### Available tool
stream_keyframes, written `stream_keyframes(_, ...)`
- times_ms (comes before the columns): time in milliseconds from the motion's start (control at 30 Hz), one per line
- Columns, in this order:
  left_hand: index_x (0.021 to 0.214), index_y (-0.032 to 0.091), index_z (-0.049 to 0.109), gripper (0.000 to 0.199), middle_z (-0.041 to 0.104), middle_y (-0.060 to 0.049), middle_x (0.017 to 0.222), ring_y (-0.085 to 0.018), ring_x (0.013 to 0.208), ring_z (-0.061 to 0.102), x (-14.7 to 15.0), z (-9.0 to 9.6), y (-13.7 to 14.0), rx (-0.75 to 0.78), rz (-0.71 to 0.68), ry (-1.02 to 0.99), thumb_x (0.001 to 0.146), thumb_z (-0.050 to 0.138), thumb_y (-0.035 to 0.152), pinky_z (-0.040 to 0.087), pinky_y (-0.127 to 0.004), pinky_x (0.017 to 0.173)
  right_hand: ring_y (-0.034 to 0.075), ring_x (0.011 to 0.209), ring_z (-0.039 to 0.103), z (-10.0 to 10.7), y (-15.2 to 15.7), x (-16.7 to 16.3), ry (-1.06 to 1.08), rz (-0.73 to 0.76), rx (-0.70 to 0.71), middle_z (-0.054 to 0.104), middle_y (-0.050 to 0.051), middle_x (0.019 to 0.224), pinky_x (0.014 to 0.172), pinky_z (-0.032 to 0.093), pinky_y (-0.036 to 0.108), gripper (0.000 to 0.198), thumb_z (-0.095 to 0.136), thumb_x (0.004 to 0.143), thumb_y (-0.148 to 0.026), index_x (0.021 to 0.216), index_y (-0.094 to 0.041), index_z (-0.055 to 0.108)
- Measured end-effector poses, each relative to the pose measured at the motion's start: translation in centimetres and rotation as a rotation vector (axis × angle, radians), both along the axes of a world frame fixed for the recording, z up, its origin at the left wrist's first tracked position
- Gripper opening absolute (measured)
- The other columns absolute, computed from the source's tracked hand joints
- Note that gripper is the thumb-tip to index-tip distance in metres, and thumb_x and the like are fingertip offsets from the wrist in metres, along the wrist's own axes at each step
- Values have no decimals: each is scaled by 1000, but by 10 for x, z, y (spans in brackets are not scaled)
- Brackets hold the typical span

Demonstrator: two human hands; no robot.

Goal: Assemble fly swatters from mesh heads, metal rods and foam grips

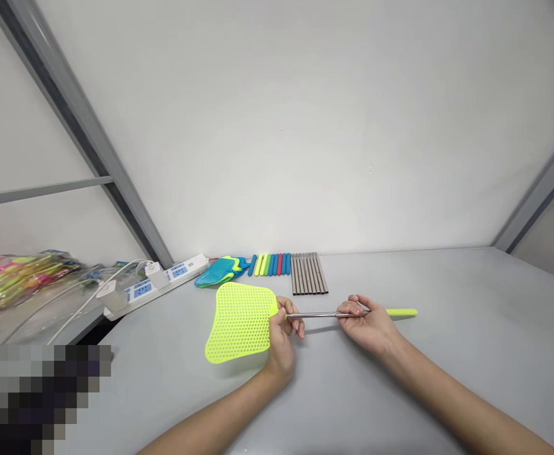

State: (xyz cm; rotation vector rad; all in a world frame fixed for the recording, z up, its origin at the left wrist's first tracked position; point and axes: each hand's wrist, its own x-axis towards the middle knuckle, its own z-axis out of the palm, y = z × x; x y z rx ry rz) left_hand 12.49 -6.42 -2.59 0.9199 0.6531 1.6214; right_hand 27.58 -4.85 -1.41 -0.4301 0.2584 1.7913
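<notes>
Both hands hold one fly swatter above the grey table. Its yellow-green perforated head [243, 322] points left, a thin metal rod [317, 315] runs across the middle, and a yellow-green grip [403, 312] sticks out on the right. My left hand [284, 335] is closed at the neck, where the head meets the rod. Farther along, my right hand [365, 322] is closed around the rod's thicker part, just before the grip. The palm of the right hand faces up, and its curled fingers hide part of the rod.
Behind lie a row of metal tubes [308, 274], several coloured grips [270, 265] and a pile of blue and yellow-green swatter heads [220, 270]. A white power strip [158, 285] with plugged-in chargers and cables sits along the left edge. Beyond it are plastic-bagged colourful items [25, 278].
</notes>
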Motion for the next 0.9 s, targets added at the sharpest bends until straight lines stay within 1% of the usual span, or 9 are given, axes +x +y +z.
stream_keyframes(100,64,19,37,20,34,5,57,-6,40,30,1,3,0,-56,49,28,74,38,36,30,-18,37,7,35,30,0,0,0,-21,-10,11,19,-8,46,37,35,20,15,29,76,-12,64,-19,26)
stream_keyframes(200,62,19,36,24,34,6,52,-6,39,31,2,4,-1,-89,54,81,75,37,39,31,-18,39,7,34,31,1,0,0,-43,-10,14,20,-8,46,37,35,20,15,27,77,-12,64,-19,26)
stream_keyframes(433,62,20,36,28,30,7,44,-7,37,31,2,5,-1,-112,72,155,75,37,45,29,-18,39,7,35,30,2,0,0,-7,-27,-16,20,-8,46,36,34,19,14,29,76,-11,64,-19,27)
stream_keyframes(567,63,20,37,28,28,7,44,-7,37,30,2,5,-1,-121,102,204,76,38,45,29,-18,39,7,36,28,-1,2,1,9,-34,-17,20,-7,46,36,34,20,14,30,74,-10,63,-19,27)
stream_keyframes(667,65,20,40,28,28,7,46,-7,38,27,3,4,-1,-111,138,278,76,39,45,28,-18,39,7,36,28,-3,4,3,-6,-44,-18,19,-7,46,36,34,19,15,29,74,-9,63,-19,27)
stream_keyframes(767,67,19,41,28,28,7,45,-7,38,26,3,4,-2,-126,110,355,77,38,46,27,-18,40,6,34,27,-5,6,5,-29,-56,-21,18,-8,47,35,33,19,16,28,74,-8,63,-19,26)
stream_keyframes(900,66,19,42,30,27,7,44,-7,39,27,3,6,-3,-155,89,401,77,37,47,27,-18,41,6,33,28,-6,8,7,-42,-48,-22,17,-8,46,34,33,19,17,26,75,-8,63,-20,25)
